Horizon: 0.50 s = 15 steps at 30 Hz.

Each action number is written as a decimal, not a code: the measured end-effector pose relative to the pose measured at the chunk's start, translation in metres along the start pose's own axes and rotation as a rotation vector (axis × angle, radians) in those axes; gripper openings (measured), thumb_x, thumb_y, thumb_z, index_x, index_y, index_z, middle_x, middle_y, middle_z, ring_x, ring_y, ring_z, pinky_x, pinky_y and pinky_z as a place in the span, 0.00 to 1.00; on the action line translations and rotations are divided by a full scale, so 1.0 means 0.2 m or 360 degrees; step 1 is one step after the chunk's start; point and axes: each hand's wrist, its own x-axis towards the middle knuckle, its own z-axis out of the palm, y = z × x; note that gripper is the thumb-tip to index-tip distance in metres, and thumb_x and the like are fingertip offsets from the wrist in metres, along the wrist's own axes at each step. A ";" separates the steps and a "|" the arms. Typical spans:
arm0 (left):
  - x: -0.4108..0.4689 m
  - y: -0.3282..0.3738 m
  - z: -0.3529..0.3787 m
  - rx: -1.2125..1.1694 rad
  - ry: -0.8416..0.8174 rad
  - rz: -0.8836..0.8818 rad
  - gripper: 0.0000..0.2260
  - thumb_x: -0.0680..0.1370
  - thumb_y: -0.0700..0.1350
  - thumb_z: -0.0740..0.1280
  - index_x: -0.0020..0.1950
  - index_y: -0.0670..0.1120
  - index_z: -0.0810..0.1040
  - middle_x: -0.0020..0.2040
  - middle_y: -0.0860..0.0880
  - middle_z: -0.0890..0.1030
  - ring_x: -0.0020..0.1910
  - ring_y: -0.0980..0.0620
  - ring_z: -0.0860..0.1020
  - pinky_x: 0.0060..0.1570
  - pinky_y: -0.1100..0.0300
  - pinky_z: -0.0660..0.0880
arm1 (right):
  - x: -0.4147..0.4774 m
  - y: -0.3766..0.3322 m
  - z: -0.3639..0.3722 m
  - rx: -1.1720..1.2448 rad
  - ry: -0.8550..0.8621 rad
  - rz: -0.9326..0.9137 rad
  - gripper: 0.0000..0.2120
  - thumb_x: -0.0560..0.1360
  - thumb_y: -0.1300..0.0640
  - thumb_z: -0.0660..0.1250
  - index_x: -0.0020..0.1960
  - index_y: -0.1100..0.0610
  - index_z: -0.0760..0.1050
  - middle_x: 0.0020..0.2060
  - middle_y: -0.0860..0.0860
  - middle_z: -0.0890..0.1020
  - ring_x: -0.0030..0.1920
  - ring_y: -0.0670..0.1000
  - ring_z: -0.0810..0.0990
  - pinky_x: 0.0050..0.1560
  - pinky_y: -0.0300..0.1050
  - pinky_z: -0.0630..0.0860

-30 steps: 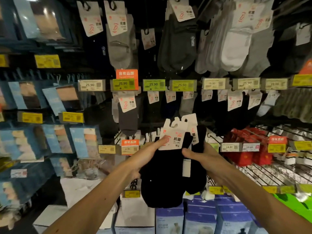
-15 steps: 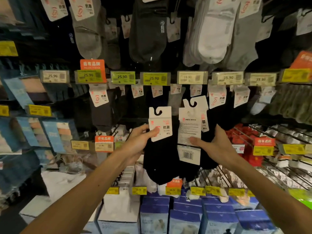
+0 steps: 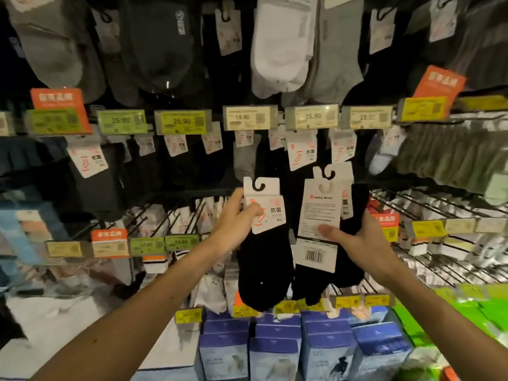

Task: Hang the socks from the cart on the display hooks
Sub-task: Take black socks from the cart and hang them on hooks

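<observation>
My left hand [image 3: 233, 218] pinches the white card of one black sock pack [image 3: 264, 259], its hook notch upward. My right hand [image 3: 360, 240] grips a bunch of black sock packs [image 3: 324, 270] with a white back label and barcode facing me. Both are raised in front of the display wall, just below the row of hooks [image 3: 275, 133] carrying black socks under the price tags. The cart is out of view.
Grey, dark and white socks [image 3: 277, 59] hang on the upper row. Yellow price tags [image 3: 248, 118] line the rails. Bare wire hooks [image 3: 428, 237] jut out at right. Blue boxes [image 3: 275, 347] stack below, green packaging [image 3: 467, 312] at lower right.
Both hands have risen toward the hook row and drawn apart. One pack now sits alone in the left hand while the right keeps the bunch, back label toward me.
</observation>
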 end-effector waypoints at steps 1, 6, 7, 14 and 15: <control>0.02 0.01 0.04 0.0010 -0.0027 0.0001 0.12 0.79 0.34 0.62 0.58 0.47 0.73 0.49 0.56 0.79 0.54 0.53 0.79 0.41 0.74 0.73 | 0.00 0.00 -0.03 0.0039 0.0034 0.0031 0.18 0.72 0.66 0.75 0.59 0.54 0.78 0.45 0.36 0.85 0.49 0.38 0.84 0.45 0.32 0.79; 0.14 0.04 0.21 -0.0152 -0.0187 -0.0130 0.08 0.81 0.38 0.61 0.51 0.50 0.74 0.51 0.50 0.82 0.49 0.55 0.81 0.42 0.66 0.76 | 0.03 0.03 -0.17 0.0121 0.0217 0.0140 0.15 0.72 0.68 0.74 0.55 0.55 0.80 0.43 0.38 0.86 0.46 0.40 0.85 0.43 0.34 0.80; 0.17 0.03 0.23 -0.0172 -0.0214 -0.0144 0.05 0.83 0.42 0.61 0.51 0.51 0.75 0.53 0.50 0.83 0.49 0.54 0.82 0.45 0.64 0.77 | 0.04 0.03 -0.20 0.0124 0.0245 0.0163 0.15 0.72 0.68 0.74 0.56 0.56 0.80 0.44 0.40 0.87 0.47 0.42 0.85 0.44 0.36 0.81; 0.28 0.00 0.44 0.0143 -0.0438 0.0127 0.07 0.82 0.50 0.64 0.48 0.49 0.76 0.44 0.54 0.85 0.46 0.54 0.84 0.46 0.53 0.80 | 0.09 0.07 -0.41 0.0120 0.0476 0.0184 0.16 0.71 0.69 0.74 0.56 0.59 0.80 0.43 0.42 0.87 0.45 0.43 0.86 0.43 0.36 0.82; 0.28 -0.01 0.48 0.0222 -0.0452 0.0147 0.07 0.82 0.50 0.64 0.49 0.48 0.76 0.46 0.52 0.84 0.47 0.53 0.83 0.49 0.49 0.79 | 0.09 0.08 -0.44 0.0119 0.0478 0.0182 0.15 0.71 0.70 0.74 0.55 0.58 0.80 0.42 0.41 0.87 0.44 0.42 0.86 0.42 0.35 0.81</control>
